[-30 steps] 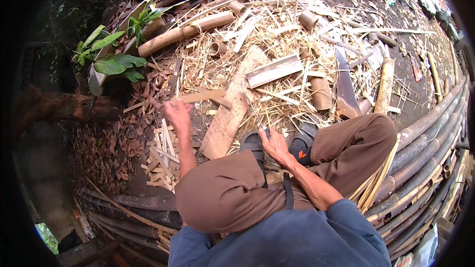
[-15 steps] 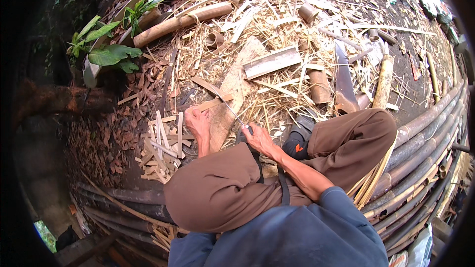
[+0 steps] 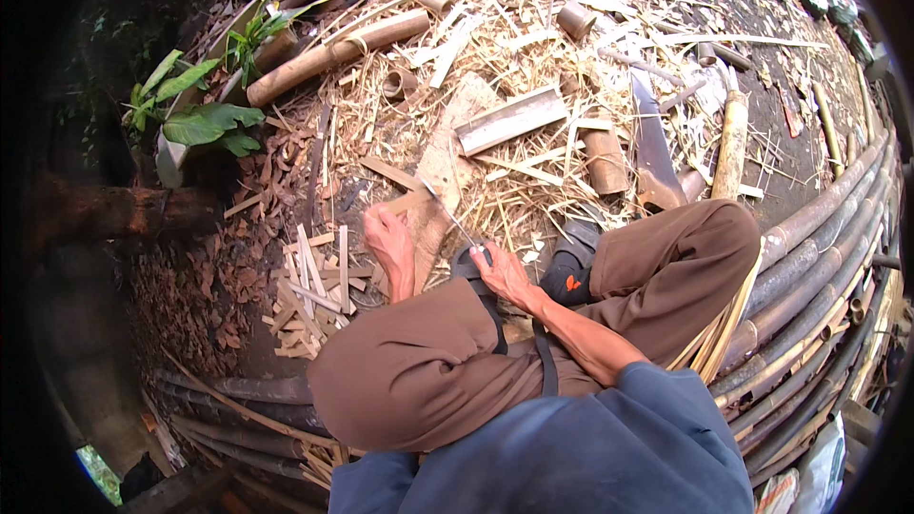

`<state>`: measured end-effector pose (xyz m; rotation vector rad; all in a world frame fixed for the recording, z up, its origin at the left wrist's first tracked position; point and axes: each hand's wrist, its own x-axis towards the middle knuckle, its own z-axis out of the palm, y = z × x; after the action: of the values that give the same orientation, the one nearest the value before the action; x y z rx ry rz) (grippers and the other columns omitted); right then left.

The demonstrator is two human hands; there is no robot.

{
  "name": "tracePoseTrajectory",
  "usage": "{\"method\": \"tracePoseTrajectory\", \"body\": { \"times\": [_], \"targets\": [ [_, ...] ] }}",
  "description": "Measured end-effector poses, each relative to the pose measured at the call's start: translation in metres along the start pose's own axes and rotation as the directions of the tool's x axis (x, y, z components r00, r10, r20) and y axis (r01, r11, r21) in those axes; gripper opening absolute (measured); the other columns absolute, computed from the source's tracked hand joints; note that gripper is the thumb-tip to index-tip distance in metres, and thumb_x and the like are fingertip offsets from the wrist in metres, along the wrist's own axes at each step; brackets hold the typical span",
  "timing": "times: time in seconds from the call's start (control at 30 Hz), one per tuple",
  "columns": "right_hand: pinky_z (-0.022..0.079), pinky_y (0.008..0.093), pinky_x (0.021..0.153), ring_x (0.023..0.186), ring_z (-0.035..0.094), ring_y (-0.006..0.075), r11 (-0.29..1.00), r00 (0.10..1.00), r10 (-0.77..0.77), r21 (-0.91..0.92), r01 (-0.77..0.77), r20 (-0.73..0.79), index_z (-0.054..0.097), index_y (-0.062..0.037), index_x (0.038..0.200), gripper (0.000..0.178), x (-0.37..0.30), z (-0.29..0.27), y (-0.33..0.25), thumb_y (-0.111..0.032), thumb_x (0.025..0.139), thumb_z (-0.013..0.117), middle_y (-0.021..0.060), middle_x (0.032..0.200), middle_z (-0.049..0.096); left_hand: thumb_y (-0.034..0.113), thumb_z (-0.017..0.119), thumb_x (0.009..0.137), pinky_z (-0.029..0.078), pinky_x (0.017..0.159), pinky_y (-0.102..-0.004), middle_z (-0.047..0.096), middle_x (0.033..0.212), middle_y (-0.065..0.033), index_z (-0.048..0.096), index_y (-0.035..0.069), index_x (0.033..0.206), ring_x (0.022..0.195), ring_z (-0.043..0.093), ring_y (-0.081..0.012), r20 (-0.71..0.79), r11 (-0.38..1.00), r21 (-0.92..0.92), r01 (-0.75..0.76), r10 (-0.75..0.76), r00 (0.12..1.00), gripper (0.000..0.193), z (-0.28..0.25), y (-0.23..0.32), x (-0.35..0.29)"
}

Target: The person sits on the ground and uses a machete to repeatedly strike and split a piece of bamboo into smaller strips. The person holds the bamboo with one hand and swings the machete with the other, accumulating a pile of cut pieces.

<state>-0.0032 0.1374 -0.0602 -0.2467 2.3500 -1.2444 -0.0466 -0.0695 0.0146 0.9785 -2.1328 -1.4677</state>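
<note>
My left hand is closed round the near part of a short flat bamboo strip, just over a long wooden board. The handle of a knife is gripped in my right hand, in front of my shoe. Its thin blade points away and to the left, with the tip close to the strip's end. Whether blade and strip touch, I cannot tell. Another cut strip lies just beyond. A pile of short bamboo pieces is left of my left hand.
Shavings cover the ground ahead, with a split bamboo piece and a bamboo tube on them. A handsaw lies to the right. Bamboo poles line the right side; a leafy plant stands at the left.
The strip in my left hand no longer reaches past the blade; its end now shows left of it. My right hand keeps the knife in much the same place. The view has shifted slightly.
</note>
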Motion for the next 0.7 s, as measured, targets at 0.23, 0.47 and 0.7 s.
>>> {"method": "tracePoseTrajectory", "body": {
  "times": [0.23,0.47,0.7],
  "targets": [
    [0.046,0.0502,0.076,0.084,0.061,0.0475,0.960,0.979,0.201,0.197,-0.200,0.016,0.059,0.0018,0.096,0.052,0.014,-0.005,0.012,-0.049,0.096,0.048,0.0297,0.082,0.062,0.009,0.046,0.094,0.058,0.065,-0.0339,0.062,0.101,-0.0194,0.056,-0.006,0.108,0.085,0.067,-0.0270,-0.049,0.981,0.012,-0.192,0.192,0.980,0.023,0.002,-0.005,0.020],
    [0.045,0.0521,0.069,0.079,0.061,0.0467,0.995,0.995,0.076,0.064,-0.080,0.057,0.054,0.0001,0.091,0.048,0.000,-0.019,-0.032,-0.048,0.095,0.049,0.0293,0.076,0.059,0.006,0.047,0.093,0.062,0.070,-0.0346,0.060,0.106,-0.0214,0.052,-0.008,0.114,0.085,0.069,-0.0295,-0.012,0.974,-0.223,0.038,-0.042,0.999,0.026,-0.028,-0.028,0.022],
    [0.048,0.0558,0.078,0.090,0.061,0.0510,0.979,0.980,0.193,-0.050,-0.195,-0.038,0.057,-0.0020,0.106,0.053,0.013,-0.022,-0.006,-0.052,0.096,0.045,0.0326,0.087,0.064,0.007,0.043,0.095,0.061,0.074,-0.0379,0.059,0.108,-0.0251,0.045,-0.010,0.124,0.093,0.068,-0.0352,0.080,0.941,-0.311,0.132,-0.113,0.990,0.034,-0.009,-0.015,0.001]
  ]
}}
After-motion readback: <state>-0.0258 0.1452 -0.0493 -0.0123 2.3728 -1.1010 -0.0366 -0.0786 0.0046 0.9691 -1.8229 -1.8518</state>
